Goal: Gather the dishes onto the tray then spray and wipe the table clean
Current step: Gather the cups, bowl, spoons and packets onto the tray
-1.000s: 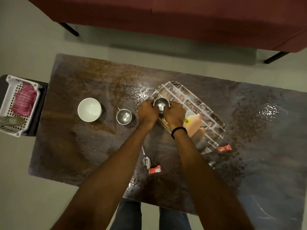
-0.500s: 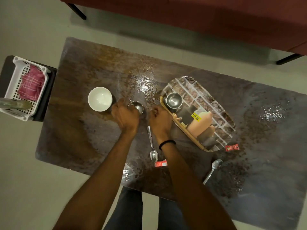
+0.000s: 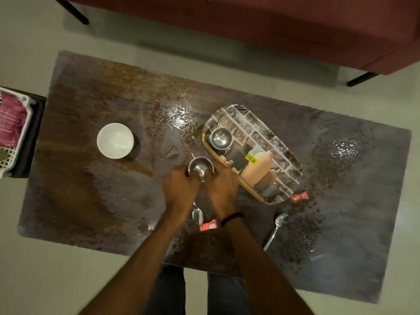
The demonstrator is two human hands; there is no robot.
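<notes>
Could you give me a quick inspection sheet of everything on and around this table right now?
Surface: dark glossy table, wet patches and brown crumbs.
Job's things: patterned oval tray holding one small steel cup; second steel cup held between both hands; white ceramic bowl; two steel spoons.
Clutter: two red sachets.
Grippers: left hand and right hand, fingers on the second cup.
Cables: nothing seen.
Surroundings: red sofa; white plastic basket with pink cloth.

Your room was dim, colours muted. Overhead light glared off wet patches on counter (image 3: 181, 119). Soft shadow beside white bowl (image 3: 115, 140). Your forearms blurred; wide-angle bent edges.
</notes>
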